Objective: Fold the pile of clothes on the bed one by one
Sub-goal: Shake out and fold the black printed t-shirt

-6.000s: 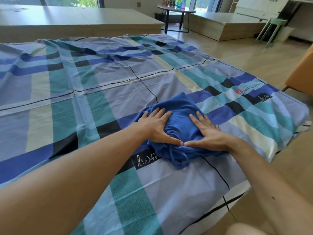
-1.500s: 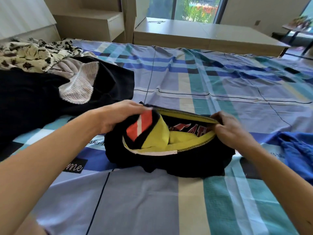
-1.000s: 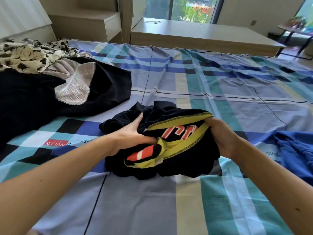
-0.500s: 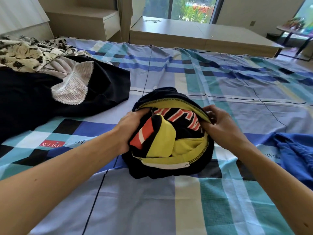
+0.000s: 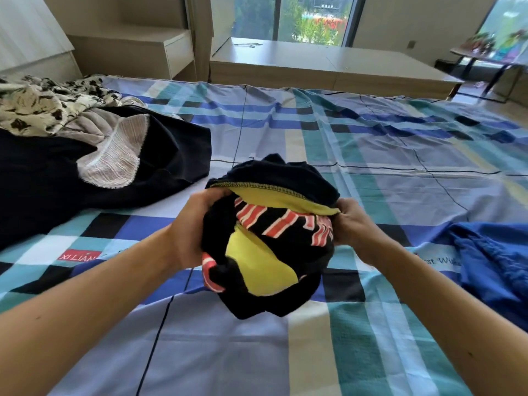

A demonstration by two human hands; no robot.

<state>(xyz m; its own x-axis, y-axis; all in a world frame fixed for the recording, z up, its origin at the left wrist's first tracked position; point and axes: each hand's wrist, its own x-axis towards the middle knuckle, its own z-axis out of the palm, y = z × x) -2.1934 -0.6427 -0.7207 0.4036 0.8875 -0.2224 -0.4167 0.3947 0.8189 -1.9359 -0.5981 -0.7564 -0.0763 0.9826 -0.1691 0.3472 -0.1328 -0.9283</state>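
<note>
**As the left hand (image 5: 190, 224) and right hand (image 5: 353, 227) clutch it, a black-and-yellow garment (image 5: 268, 252) sits bunched over the bed (image 5: 371, 155)**

Where the fingers curl into the cloth, the left hand grips the garment's left side and the right hand pinches its yellow-lined hem on the right. The garment is wadded into a ball between them, its yellow lining and red-and-white stripes turned up. Its lower end seems to rest on the bed, though the angle leaves that unsure.

Left of the garment and farther back lies the unfolded pile: a large black piece (image 5: 43, 190), a pale lace-trimmed piece (image 5: 114, 158) on top of it, and a cream floral cloth (image 5: 37, 104) behind. To the right of the garment, a blue garment (image 5: 497, 258) lies on the bed. Beyond the garment, past the bed's far edge, stands a low wooden platform (image 5: 314, 61).
</note>
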